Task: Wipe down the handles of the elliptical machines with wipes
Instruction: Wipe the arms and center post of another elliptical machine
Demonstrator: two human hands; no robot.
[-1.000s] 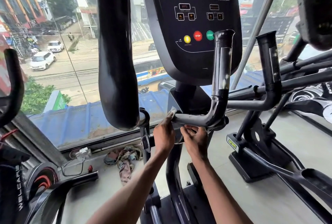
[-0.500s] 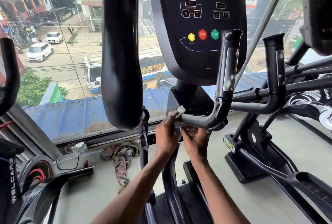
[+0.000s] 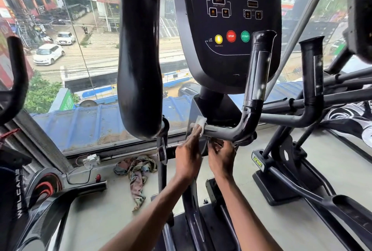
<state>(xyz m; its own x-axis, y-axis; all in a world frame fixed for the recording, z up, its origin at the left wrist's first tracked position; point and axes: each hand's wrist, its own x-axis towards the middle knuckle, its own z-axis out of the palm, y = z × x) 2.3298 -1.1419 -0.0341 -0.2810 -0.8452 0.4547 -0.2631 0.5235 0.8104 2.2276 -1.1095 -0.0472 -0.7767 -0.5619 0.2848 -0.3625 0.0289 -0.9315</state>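
Left grip [image 3: 188,156] holds wipe [image 3: 200,123] on handle [image 3: 227,131] | grey floor [image 3: 342,170] | street-view window [image 3: 90,49]

Bright daylight floods through the window [image 3: 80,73] beyond the grip of the left hand [image 3: 188,156]; glare streaks the handle [image 3: 259,73] above it; frame edges bow

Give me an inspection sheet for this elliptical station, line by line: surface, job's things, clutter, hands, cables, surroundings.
Surface: grey floor under the machines.
Job's things: white wipe on the inner end of the handle bar, below the console.
Clutter: crumpled rag on the floor near the window.
Hands: left hand holds the wipe against the bar; right hand has its fingers curled under the bar, grip unclear.
Cables: black cable loops from a white adapter below the window.
Surroundings: second elliptical on the right; street outside.
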